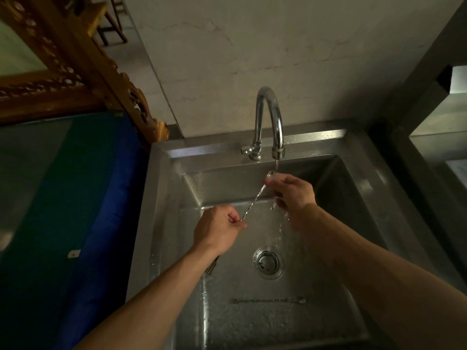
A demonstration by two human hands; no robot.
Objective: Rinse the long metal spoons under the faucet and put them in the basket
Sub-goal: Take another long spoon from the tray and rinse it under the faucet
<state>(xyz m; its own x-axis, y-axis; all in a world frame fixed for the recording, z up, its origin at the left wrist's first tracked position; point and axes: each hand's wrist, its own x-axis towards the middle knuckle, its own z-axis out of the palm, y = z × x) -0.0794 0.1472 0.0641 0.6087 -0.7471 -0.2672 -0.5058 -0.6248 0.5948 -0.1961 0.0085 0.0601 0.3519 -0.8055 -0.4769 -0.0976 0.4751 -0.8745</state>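
Note:
A long twisted metal spoon slants across the steel sink, its bowl up under the running chrome faucet. My left hand pinches the spoon's lower end. My right hand grips its upper end by the bowl, where the water stream hits and splashes down. A second long twisted spoon lies flat on the sink floor near the front. Fork tines stick out from under my left wrist. No basket is in view.
The round drain sits mid-sink. A blue and green cloth-covered surface lies to the left, with a carved wooden frame behind it. A steel counter runs along the right. A pale wall backs the faucet.

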